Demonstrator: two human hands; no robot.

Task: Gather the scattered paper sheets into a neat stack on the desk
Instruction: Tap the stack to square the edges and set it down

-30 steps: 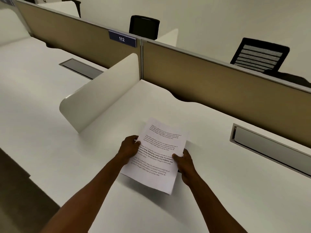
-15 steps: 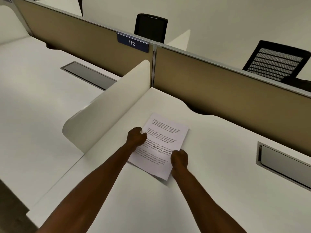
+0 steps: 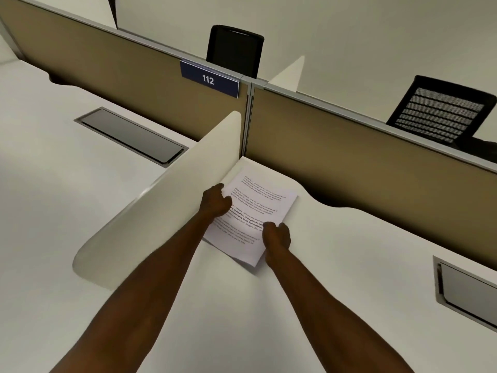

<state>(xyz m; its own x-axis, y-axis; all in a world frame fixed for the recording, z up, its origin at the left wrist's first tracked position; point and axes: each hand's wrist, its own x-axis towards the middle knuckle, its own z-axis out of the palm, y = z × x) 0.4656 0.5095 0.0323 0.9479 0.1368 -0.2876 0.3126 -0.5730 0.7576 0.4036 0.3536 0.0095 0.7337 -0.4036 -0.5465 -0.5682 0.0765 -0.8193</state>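
A stack of white printed paper sheets (image 3: 258, 208) lies on the white desk (image 3: 349, 265), close to the back corner where the white side divider meets the tan partition. My left hand (image 3: 215, 201) grips the stack's left edge, fingers curled over it. My right hand (image 3: 277, 236) grips the lower right edge near the stack's near corner. The sheets look squared together; how many there are cannot be told. Only the top sheet's text shows.
A curved white side divider (image 3: 166, 211) stands just left of the stack. The tan partition (image 3: 363, 162) with a "112" sign (image 3: 209, 80) runs behind. A grey cable hatch (image 3: 465, 292) sits at right, another (image 3: 129, 135) on the neighbouring desk. Black chairs (image 3: 441, 111) stand beyond.
Both hands have carried the stack away from me, toward the back corner beside the divider. It was lifted a second ago and now sits low on the desk.
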